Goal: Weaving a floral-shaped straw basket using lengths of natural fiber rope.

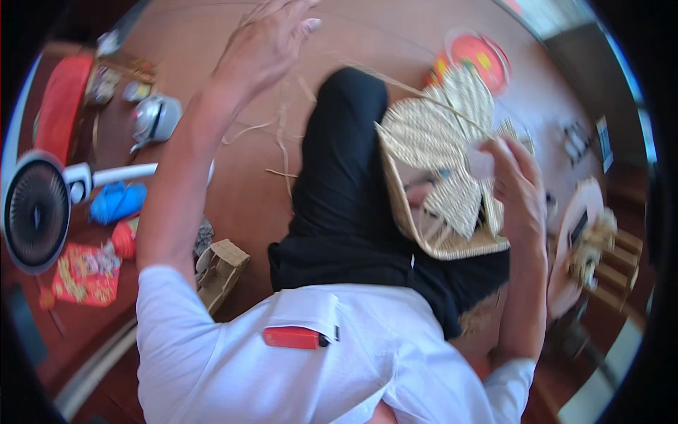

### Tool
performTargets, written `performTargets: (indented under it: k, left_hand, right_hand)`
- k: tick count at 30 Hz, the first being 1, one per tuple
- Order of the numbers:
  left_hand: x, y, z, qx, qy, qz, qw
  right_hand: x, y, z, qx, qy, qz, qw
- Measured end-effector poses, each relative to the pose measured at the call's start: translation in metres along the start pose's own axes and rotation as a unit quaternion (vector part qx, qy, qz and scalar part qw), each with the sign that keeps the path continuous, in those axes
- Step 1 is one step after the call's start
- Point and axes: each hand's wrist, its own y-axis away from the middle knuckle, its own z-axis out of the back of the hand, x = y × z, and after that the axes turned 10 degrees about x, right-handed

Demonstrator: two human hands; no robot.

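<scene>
A woven straw basket (pixel 452 252) with broad petal-shaped woven flaps (pixel 426 133) rests against my raised knee, its inside partly showing. Beside its right edge is my right hand (pixel 519 177), fingers pinched together at one end of a long straw strand (pixel 402 86). A pale, blurred patch lies by those fingertips. The strand slants up and left over the flaps. Far from the basket, my left hand (pixel 272 39) is raised at the upper edge, thumb apart and fingers stretched out. Its fingertips are partly cut off, and I see nothing held in it.
Loose straw strips (pixel 282 134) lie on the reddish floor. At left are a fan (pixel 37 212), a blue bundle (pixel 119 203) and a rice cooker (pixel 157 119). A cardboard box (pixel 224 267) stands by my left side. A red round tray (pixel 479 60) and a wooden rack (pixel 616 268) are at right.
</scene>
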Motion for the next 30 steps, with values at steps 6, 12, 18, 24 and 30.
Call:
performTargets:
  k: [6, 12, 18, 24, 30]
  left_hand:
    - [-0.201, 0.072, -0.032, 0.099, 0.496, -0.059, 0.861]
    - [-0.188, 0.103, -0.039, 0.199, 0.467, 0.015, 0.862]
    - [-0.176, 0.109, -0.029, 0.171, 0.337, 0.045, 0.925]
    - [-0.172, 0.093, -0.029, 0.175, 0.119, -0.074, 0.975]
    - [-0.196, 0.086, -0.047, 0.319, 0.336, 0.012, 0.886]
  right_hand:
    - [-0.013, 0.041, -0.052, 0.089, -0.057, 0.121, 0.987]
    - [-0.048, 0.077, -0.023, 0.014, -0.017, -0.018, 1.000]
    - [-0.077, 0.103, -0.027, -0.050, 0.051, 0.010, 0.997]
    - [-0.082, 0.103, -0.049, -0.025, 0.330, 0.134, 0.934]
    - [-0.086, 0.093, -0.064, 0.027, 0.381, 0.115, 0.917]
